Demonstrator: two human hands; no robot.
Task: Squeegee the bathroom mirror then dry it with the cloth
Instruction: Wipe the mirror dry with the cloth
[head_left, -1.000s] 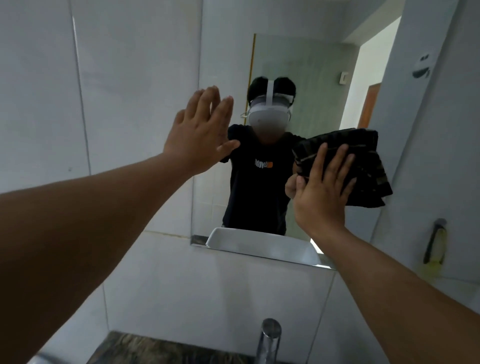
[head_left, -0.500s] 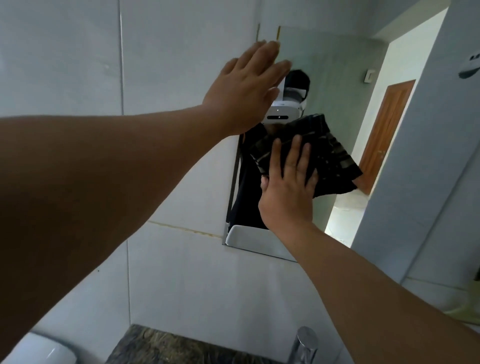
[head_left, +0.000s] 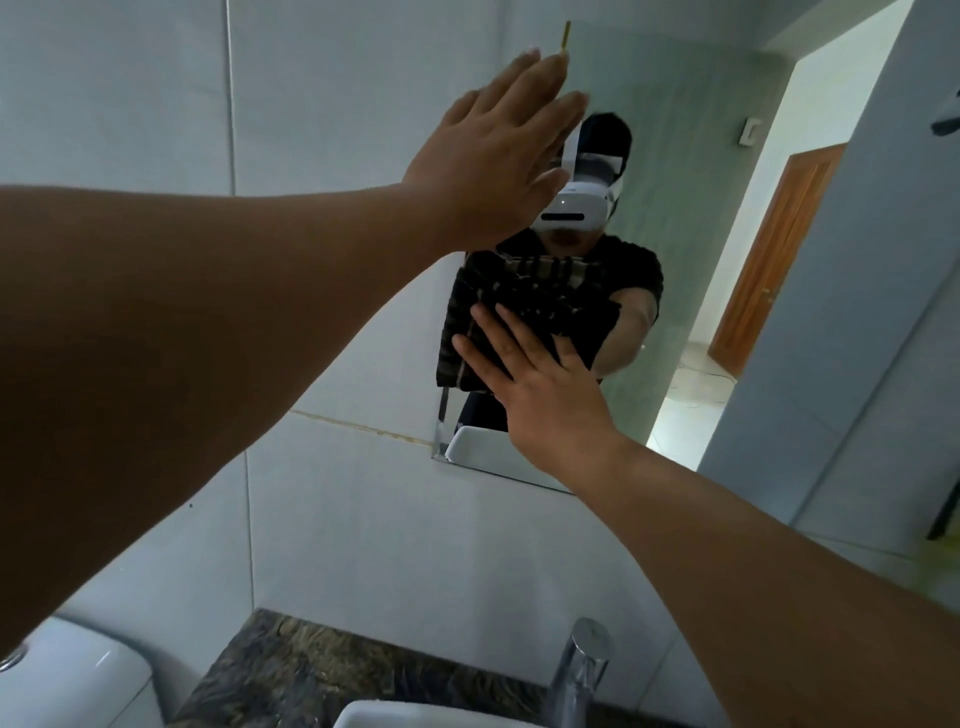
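Note:
The bathroom mirror hangs on the tiled wall ahead. A dark striped cloth lies flat against its lower left part, pressed there by my right hand with the fingers spread over it. My left hand is raised with flat, open fingers at the mirror's upper left edge, holding nothing; I cannot tell whether it touches the glass. No squeegee shows in the head view. The mirror reflects a person in a dark shirt wearing a white headset.
A chrome tap and the rim of a white basin sit below on a dark stone counter. A white toilet tank is at the lower left. Something dark and yellow-green hangs on the wall at the right edge.
My right hand has slid the cloth leftward and down across the mirror, from its right side to its lower left. My left hand has risen along the mirror's left edge. The view has shifted left.

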